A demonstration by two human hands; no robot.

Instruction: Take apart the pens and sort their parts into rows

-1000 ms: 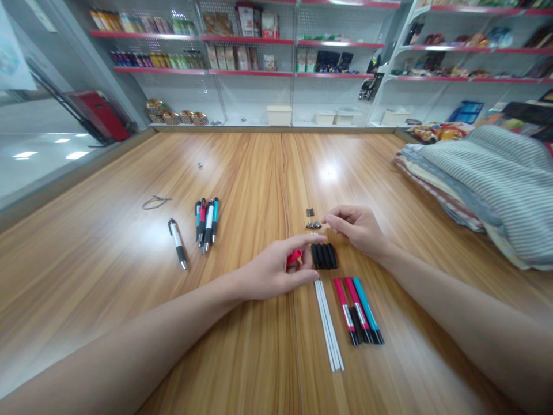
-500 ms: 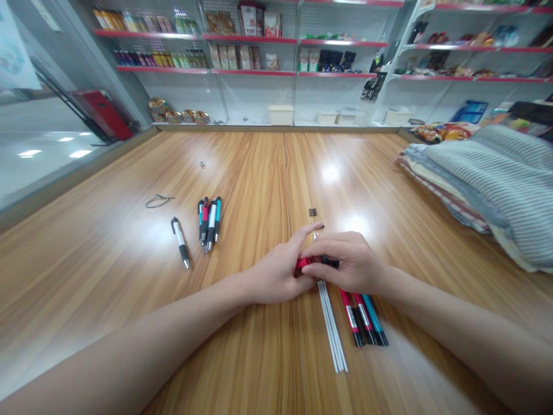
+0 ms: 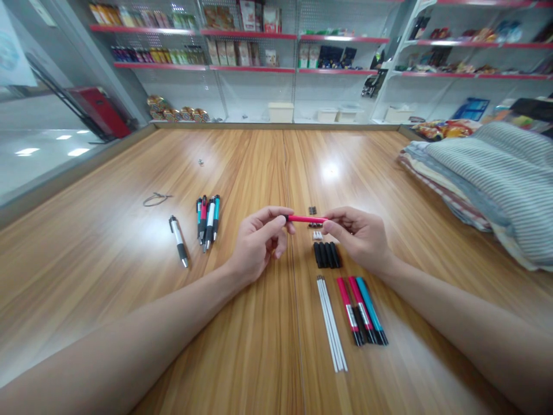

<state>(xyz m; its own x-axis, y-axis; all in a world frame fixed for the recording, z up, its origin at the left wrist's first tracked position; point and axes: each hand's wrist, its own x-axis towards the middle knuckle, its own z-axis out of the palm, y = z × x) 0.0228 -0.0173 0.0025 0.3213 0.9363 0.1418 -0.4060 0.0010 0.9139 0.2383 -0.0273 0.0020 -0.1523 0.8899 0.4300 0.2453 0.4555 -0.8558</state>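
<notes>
My left hand (image 3: 258, 242) and my right hand (image 3: 360, 235) hold a red pen barrel (image 3: 305, 219) level between them, a little above the wooden table (image 3: 242, 173). Each hand pinches one end of it. Below the barrel lie several black grip sleeves (image 3: 327, 255) side by side, with small metal parts (image 3: 313, 210) just beyond. Nearer me lie thin white refills (image 3: 330, 323) and three pen barrels (image 3: 362, 310), two red and one blue.
Several assembled pens (image 3: 207, 216) lie in a bunch to the left, with one white and black pen (image 3: 178, 241) apart from them. A loop of wire (image 3: 156, 199) lies further left. Folded striped cloths (image 3: 488, 178) are piled at the right. Shelves of goods (image 3: 259, 57) stand behind.
Both hands have risen from the table surface, where they were together over the black sleeves. They now hold the red barrel stretched between them, and the sleeves are uncovered.
</notes>
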